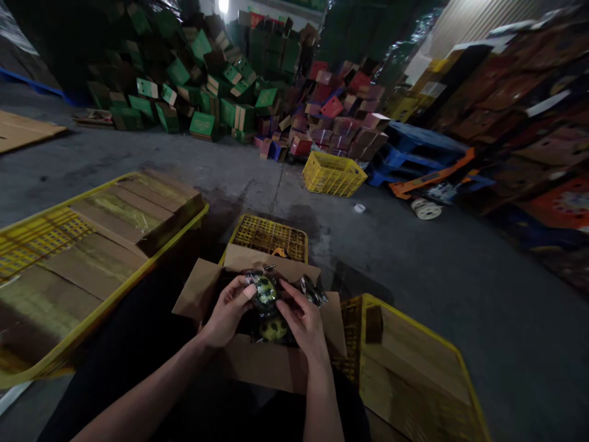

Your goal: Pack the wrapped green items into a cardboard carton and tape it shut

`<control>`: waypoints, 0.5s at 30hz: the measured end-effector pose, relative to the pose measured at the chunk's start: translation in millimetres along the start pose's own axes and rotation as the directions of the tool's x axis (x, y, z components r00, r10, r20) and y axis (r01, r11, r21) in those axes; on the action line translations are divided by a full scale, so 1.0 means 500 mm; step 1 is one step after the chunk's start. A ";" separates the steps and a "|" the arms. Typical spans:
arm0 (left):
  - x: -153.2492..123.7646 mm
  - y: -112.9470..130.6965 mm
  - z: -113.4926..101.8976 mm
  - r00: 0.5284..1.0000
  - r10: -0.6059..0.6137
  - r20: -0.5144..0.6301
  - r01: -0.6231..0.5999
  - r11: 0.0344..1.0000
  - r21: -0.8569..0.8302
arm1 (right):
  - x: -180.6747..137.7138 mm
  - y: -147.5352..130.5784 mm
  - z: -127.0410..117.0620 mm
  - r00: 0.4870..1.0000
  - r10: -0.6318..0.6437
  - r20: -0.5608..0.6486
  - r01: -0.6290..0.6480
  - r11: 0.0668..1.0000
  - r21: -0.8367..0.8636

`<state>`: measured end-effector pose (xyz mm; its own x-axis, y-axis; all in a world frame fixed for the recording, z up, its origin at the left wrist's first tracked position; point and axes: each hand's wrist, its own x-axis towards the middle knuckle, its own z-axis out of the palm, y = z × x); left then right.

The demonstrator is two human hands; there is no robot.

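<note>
My left hand [232,310] covers one edge of the wrapped piece [264,293], too blurred for me to name; whether my right hand [304,319] touches it, I can't tell. My hands hide much inside the carton [267,363]. Its far flap [253,260] hides part of an orange thing [280,252]. The left crate [53,244] leaves by the left edge, the right crate [366,299] by the bottom

Hands [230,312] hold a plastic-wrapped item [265,291], perhaps fruit, over an open carton [267,363].
</note>
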<state>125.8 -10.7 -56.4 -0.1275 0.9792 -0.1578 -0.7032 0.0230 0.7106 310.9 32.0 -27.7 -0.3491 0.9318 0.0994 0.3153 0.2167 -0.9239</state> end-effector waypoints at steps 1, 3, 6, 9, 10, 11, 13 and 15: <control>0.000 0.001 0.001 1.000 0.003 0.005 -0.003 1.000 0.013 | 0.000 0.002 -0.001 1.000 -0.008 -0.006 0.008 1.000 -0.009; 0.001 0.004 0.003 1.000 0.014 -0.002 -0.014 0.998 0.057 | 0.002 0.007 -0.003 0.998 -0.022 -0.054 0.021 1.000 -0.015; 0.002 0.003 0.004 0.991 0.107 -0.080 -0.096 0.987 0.132 | 0.004 0.014 -0.011 0.990 -0.007 -0.143 0.002 0.999 -0.032; -0.002 -0.002 0.001 0.952 0.269 -0.149 -0.233 0.947 0.220 | 0.004 0.011 -0.013 0.990 -0.013 -0.138 0.004 0.998 -0.061; -0.005 -0.003 0.000 0.937 0.312 -0.155 -0.267 0.929 0.257 | 0.003 0.007 -0.010 0.994 -0.033 -0.104 0.025 0.997 -0.072; -0.010 -0.003 -0.001 0.925 0.346 -0.153 -0.292 0.910 0.296 | 0.003 0.003 -0.006 0.997 -0.061 -0.049 0.057 0.995 -0.081; -0.023 0.002 -0.002 0.909 0.397 -0.128 -0.327 0.868 0.374 | 0.002 -0.006 0.006 0.987 -0.123 0.100 0.131 0.989 -0.073; -0.037 0.010 0.000 0.899 0.430 -0.083 -0.353 0.824 0.443 | 0.003 -0.009 0.017 0.963 -0.160 0.219 0.173 0.984 -0.043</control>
<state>124.6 -28.7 -49.7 -0.4748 0.8736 0.1068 -0.2244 -0.2375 0.9451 301.8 29.9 -26.6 -0.5799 0.7984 0.1621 0.2878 0.3869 -0.8761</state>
